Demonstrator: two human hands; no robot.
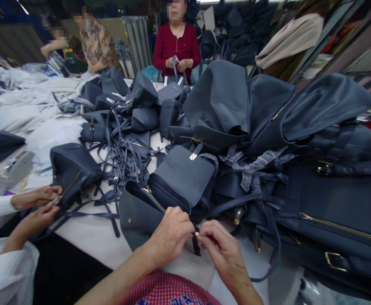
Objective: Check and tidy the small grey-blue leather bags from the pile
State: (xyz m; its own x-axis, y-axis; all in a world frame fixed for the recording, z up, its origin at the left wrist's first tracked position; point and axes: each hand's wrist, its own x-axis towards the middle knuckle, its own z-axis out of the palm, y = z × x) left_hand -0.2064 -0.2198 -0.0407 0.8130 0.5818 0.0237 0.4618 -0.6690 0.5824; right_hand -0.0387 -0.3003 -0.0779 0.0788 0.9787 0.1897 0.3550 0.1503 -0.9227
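Observation:
A dark blue-grey backpack [185, 173] with a flap and a gold clasp lies in front of me, its gold-zipped top partly open. At its near edge my left hand [172, 233] is closed, fingertips pinching a short dark strap [196, 245] with a small gold metal piece. Just beside it my right hand [218, 245] is closed too, thumb and fingertips on the gold piece. The strap's lower end hangs between my hands. How far it joins the backpack is partly hidden by my left hand.
More dark bags [217, 101] are heaped behind and to the right. Loose straps [124, 161] lie tangled at centre-left. A co-worker's hands [42, 207] work at a bag on the left. White wrapping [54, 123] covers the far left. Across the table stands a person in red [176, 46].

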